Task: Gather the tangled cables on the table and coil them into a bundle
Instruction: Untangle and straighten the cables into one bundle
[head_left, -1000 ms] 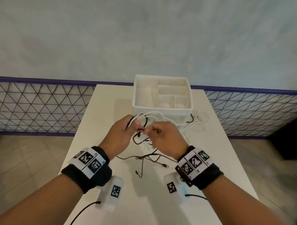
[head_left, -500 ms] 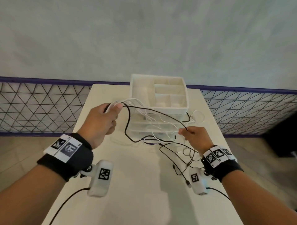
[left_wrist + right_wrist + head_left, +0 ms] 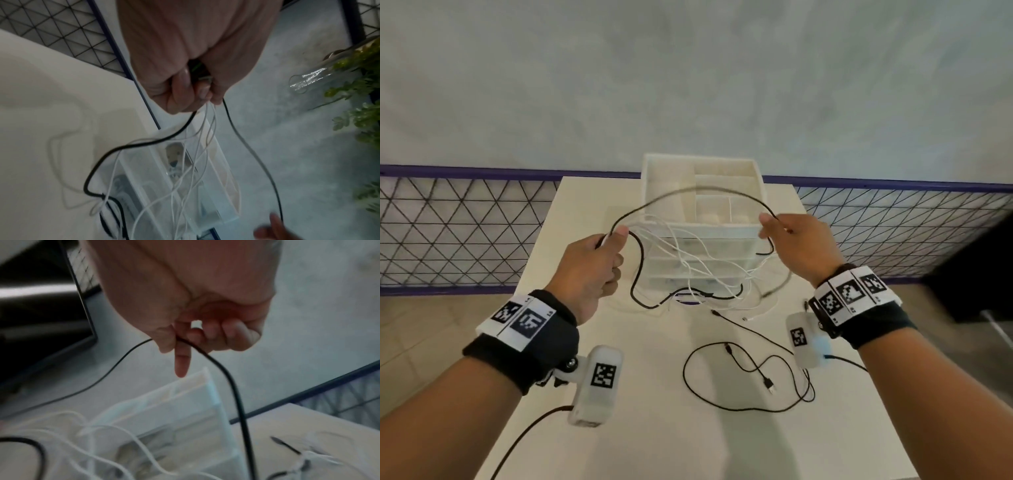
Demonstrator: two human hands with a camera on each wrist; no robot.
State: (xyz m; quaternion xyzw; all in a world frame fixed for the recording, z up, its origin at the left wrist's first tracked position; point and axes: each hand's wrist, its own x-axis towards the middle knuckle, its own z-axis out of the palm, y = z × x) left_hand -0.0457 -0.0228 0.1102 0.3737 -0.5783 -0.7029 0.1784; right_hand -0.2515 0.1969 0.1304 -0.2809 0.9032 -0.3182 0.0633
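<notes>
My left hand [image 3: 599, 260] is raised above the table and grips a bunch of black and white cables [image 3: 202, 123] in its fist. One black cable [image 3: 698, 192] arcs from that fist across to my right hand [image 3: 784, 233], which pinches it between thumb and forefinger [image 3: 182, 360]. Thin white cables [image 3: 688, 260] hang from the left fist down in front of the organiser. A thicker black cable [image 3: 637, 274] loops down to the table. Another thin black cable [image 3: 750, 373] lies loose on the table near the right wrist.
A white drawer organiser [image 3: 702, 219] with open top compartments stands at the back of the white table [image 3: 671, 428]. A wire mesh fence [image 3: 448, 233] runs behind the table on both sides. A dark object [image 3: 976, 274] stands on the floor at the right.
Both hands have risen and spread apart, stretching the black cable into an arc between them. The right hand moved up and to the right; a thin black cable now lies slack on the table.
</notes>
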